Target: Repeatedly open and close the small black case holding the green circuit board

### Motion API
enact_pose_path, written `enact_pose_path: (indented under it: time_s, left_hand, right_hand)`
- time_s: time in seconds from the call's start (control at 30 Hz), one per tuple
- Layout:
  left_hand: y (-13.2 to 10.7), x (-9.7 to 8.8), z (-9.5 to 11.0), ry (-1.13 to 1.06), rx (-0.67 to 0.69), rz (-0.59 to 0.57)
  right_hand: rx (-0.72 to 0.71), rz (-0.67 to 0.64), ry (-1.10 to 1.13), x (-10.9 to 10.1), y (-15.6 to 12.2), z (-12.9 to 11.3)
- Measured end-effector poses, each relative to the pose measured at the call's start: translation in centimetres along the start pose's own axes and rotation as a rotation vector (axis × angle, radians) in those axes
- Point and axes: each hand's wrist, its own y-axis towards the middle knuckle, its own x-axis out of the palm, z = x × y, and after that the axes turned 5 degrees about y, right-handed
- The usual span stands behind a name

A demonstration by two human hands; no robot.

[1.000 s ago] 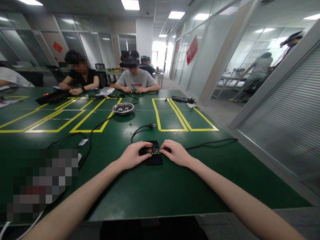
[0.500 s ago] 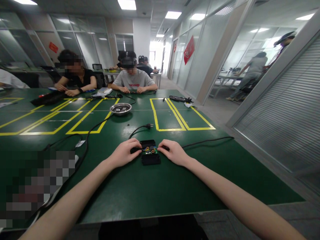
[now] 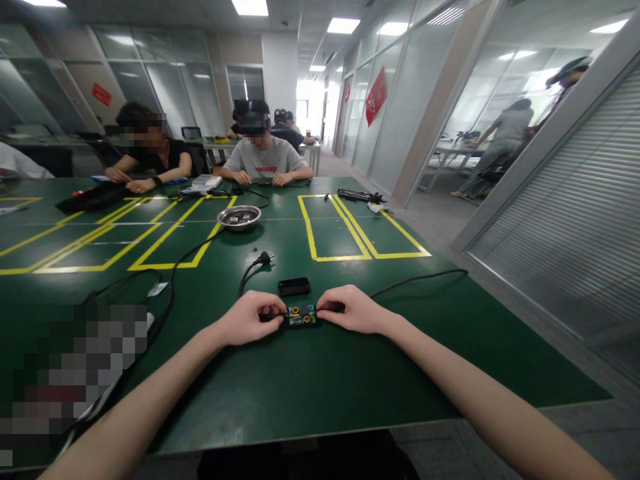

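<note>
A small green circuit board [image 3: 303, 315] with round coils and blue and yellow parts lies level over or in one half of a black plastic case [image 3: 301, 326]; whether it is seated is hard to see. My left hand [image 3: 255, 317] pinches the black cable at the board's left end. That cable runs to a power plug [image 3: 265, 259] lying further away. At the right end, my right hand [image 3: 353, 309] pinches the other black cable [image 3: 420, 280], which trails off to the right. The other case half [image 3: 294, 287] lies hollow side up just beyond the board, untouched.
On the green table [image 3: 320, 387] stand a metal bowl [image 3: 239, 218] of small metal parts and, farther right, a folded black tripod [image 3: 361, 196]. Yellow tape marks rectangles. A long cable [image 3: 173, 293] runs down the left. Two people sit opposite.
Both hands have brought the board and its cables toward me, from between the case halves onto the nearer half. The plug has slid left with its cable.
</note>
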Motion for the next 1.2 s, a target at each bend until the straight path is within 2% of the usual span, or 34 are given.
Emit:
enact_pose_path:
  time_s: [0.3, 0.63, 0.83, 1.1, 1.2]
  left_hand:
    - [0.18, -0.67, 0.1, 0.143, 0.064, 0.024]
    - [0.24, -0.31, -0.18, 0.108, 0.08, 0.001]
    - [0.29, 0.04, -0.69, 0.153, 0.044, 0.05]
    - [0.16, -0.62, -0.45, 0.269, 0.123, 0.006]
    - [0.19, -0.54, -0.35, 0.365, 0.145, 0.033]
  right_hand:
    - [-0.034, 0.004, -0.023, -0.31, -0.1, 0.18]
    - [-0.063, -0.029, -0.065, -0.48, -0.09, 0.3]
    - [-0.004, 0.051, -0.055, -0.15, -0.05, 0.73]
    - [-0.126, 0.036, -0.118, -0.36, -0.1, 0.87]
    - [-0.148, 0.048, -0.17, 0.06, 0.0, 0.96]
